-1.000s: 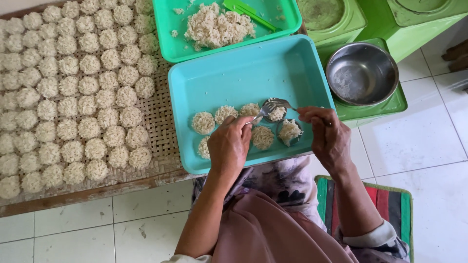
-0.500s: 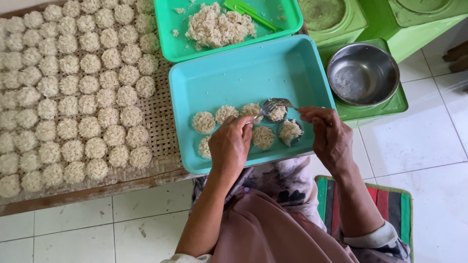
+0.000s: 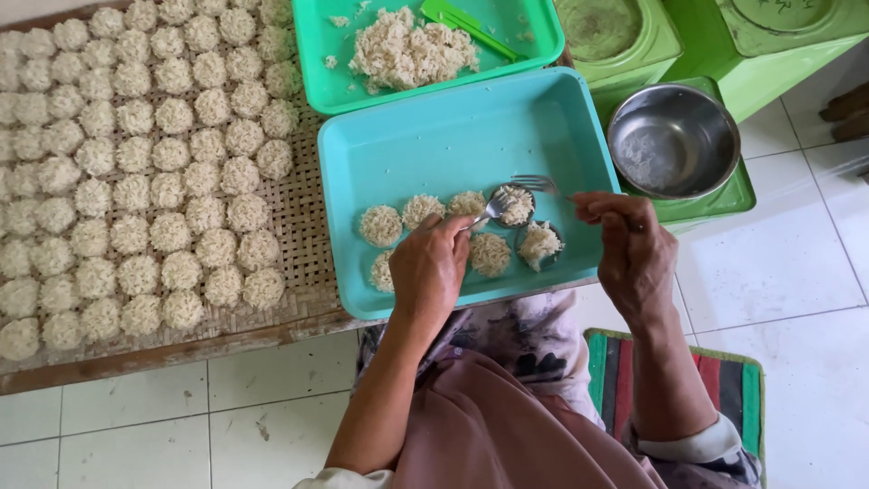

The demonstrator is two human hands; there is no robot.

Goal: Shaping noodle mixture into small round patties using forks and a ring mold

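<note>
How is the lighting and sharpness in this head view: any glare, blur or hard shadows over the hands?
Head view: soft, even daylight, only faint shadows under the left hand and right hand; a mild sheen on the steel bowl, no blown-out glare; the blue tray, the fork and the noodle rounds on the woven mat look sharp, no motion blur; edges bend little.
</note>
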